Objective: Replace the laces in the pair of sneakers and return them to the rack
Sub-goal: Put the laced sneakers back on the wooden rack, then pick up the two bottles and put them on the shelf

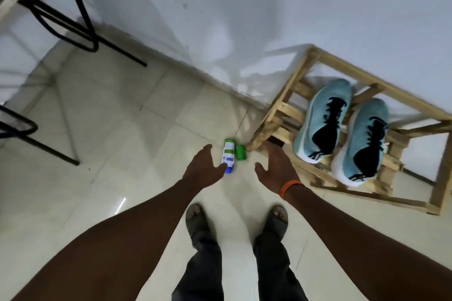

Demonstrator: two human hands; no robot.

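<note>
In the head view, the sneakers (pixel 325 115) are seen on the wooden rack (pixel 293 82), laced in black; the left hand (pixel 204 166) and right hand (pixel 276 168) are held out empty, fingers loose; each heel is probably best gripped and lifted clear.

Sneakers (pixel 315 115) side by side fill slatted shelf of wooden rack (pixel 297 76), heels at rack's open front edge, toes near back top rail. Wall (pixel 244 19) directly behind rack blocks rear approach. Bottle (pixel 228 156) and green cap (pixel 241 152) lie on floor just beside rack's front-left foot. Tiled floor (pixel 122 117) left of rack open up to black metal legs (pixel 80 22), well apart from rack.
</note>
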